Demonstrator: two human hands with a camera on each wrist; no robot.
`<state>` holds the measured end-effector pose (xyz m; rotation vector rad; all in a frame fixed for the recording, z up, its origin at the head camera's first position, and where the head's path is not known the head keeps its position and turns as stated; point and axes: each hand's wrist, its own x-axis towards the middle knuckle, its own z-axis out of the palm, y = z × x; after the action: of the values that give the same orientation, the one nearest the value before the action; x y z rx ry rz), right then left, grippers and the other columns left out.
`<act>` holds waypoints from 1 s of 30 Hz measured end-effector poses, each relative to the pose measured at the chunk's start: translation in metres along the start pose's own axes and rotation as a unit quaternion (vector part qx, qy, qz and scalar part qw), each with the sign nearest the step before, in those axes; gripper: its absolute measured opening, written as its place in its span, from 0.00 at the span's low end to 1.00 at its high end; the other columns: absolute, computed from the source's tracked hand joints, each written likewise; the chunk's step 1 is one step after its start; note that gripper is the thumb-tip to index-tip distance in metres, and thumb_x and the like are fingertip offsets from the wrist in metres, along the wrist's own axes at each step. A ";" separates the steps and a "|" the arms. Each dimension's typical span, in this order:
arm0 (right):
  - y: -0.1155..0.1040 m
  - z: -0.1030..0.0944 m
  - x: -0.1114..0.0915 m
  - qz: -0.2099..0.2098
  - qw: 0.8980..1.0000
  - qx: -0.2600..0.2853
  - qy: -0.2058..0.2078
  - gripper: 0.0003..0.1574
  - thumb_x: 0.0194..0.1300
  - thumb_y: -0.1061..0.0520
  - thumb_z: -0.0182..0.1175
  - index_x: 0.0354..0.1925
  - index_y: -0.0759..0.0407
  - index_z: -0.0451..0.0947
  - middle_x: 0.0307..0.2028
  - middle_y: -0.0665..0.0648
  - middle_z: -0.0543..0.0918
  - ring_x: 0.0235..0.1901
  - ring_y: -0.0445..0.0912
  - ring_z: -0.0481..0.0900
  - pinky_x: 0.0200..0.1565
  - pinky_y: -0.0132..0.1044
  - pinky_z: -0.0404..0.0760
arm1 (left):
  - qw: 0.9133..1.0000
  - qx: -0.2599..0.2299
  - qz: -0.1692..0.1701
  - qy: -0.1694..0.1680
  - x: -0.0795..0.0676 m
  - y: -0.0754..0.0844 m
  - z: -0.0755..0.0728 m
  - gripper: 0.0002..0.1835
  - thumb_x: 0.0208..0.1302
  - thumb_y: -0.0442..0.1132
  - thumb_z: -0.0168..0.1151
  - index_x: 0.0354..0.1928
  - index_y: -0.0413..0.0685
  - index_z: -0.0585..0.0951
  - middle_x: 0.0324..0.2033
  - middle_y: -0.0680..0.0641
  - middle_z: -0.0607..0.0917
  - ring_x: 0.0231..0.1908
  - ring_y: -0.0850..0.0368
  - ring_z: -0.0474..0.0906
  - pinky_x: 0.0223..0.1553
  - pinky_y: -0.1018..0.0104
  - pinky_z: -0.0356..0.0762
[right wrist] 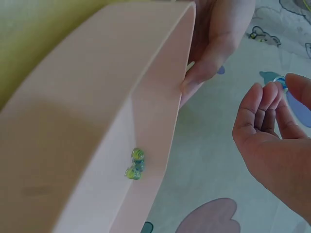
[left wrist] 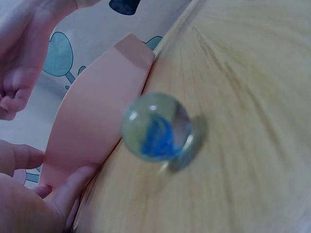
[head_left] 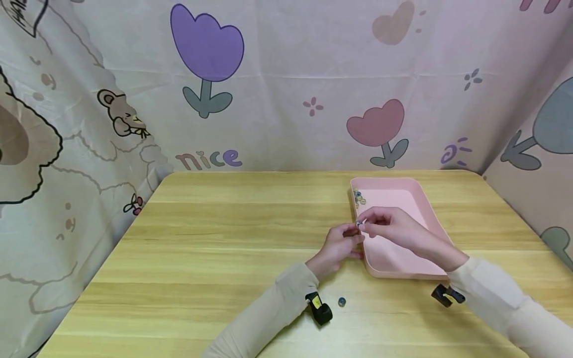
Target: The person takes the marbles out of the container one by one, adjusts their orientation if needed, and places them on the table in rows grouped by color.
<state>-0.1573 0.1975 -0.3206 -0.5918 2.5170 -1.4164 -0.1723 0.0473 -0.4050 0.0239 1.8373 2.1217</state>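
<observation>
My right hand [head_left: 394, 228] is over the left rim of a pink tray [head_left: 403, 194]. Between thumb and fingertips it pinches a small glass marble [right wrist: 280, 83] with blue in it. My left hand [head_left: 336, 248] grips that same rim. In the left wrist view, its fingers [left wrist: 73, 187] lie against the tray's outer wall. Several yellow-green and blue marbles [right wrist: 137, 165] cluster inside the tray along its left wall. On the table in front of the tray sits one clear marble with a blue swirl [left wrist: 155, 128], close to my left wrist.
The tray stands on a wood-grain table [head_left: 215, 238], toward its right side. A printed cloth [head_left: 286, 59] hangs behind the table and down both sides. Each sleeve carries a black wrist camera [head_left: 320, 309] near the cuff.
</observation>
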 end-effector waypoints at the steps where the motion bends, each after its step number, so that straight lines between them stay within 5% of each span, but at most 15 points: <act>1: -0.001 0.001 -0.002 -0.001 1.000 0.000 -0.002 0.11 0.66 0.62 0.59 0.45 0.68 0.79 0.32 0.59 0.82 0.34 0.42 0.78 0.39 0.32 0.78 | 1.000 -0.001 -0.002 0.001 0.000 0.000 0.000 0.17 0.63 0.24 0.58 0.54 0.34 0.78 0.40 0.46 0.81 0.38 0.52 0.80 0.34 0.59 0.87; 8: -0.005 0.007 -0.013 -0.011 1.000 -0.006 -0.005 0.11 0.66 0.60 0.60 0.45 0.66 0.80 0.33 0.60 0.81 0.33 0.41 0.77 0.33 0.30 0.77 | 1.000 0.001 -0.003 0.002 -0.001 0.001 -0.002 0.21 0.65 0.29 0.61 0.59 0.34 0.75 0.43 0.45 0.81 0.40 0.51 0.81 0.35 0.58 0.87; 16: -0.004 0.012 -0.023 -0.015 1.000 -0.009 -0.006 0.08 0.66 0.59 0.61 0.43 0.60 0.82 0.33 0.60 0.82 0.34 0.42 0.77 0.36 0.29 0.77 | 1.000 -0.012 -0.006 -0.007 0.000 0.001 0.000 0.24 0.62 0.22 0.58 0.61 0.32 0.72 0.47 0.43 0.79 0.38 0.50 0.82 0.35 0.59 0.87; 30: -0.004 0.023 -0.038 -0.026 1.000 -0.002 0.002 0.10 0.65 0.59 0.62 0.43 0.64 0.81 0.31 0.53 0.82 0.33 0.40 0.77 0.36 0.28 0.78 | 1.000 0.001 -0.005 -0.004 0.001 -0.001 0.000 0.23 0.63 0.27 0.61 0.61 0.33 0.73 0.46 0.45 0.79 0.35 0.53 0.81 0.33 0.62 0.87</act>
<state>-0.1143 0.1940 -0.3300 -0.6605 2.5259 -1.4314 -0.1728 0.0473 -0.4062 0.0232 1.8321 2.1095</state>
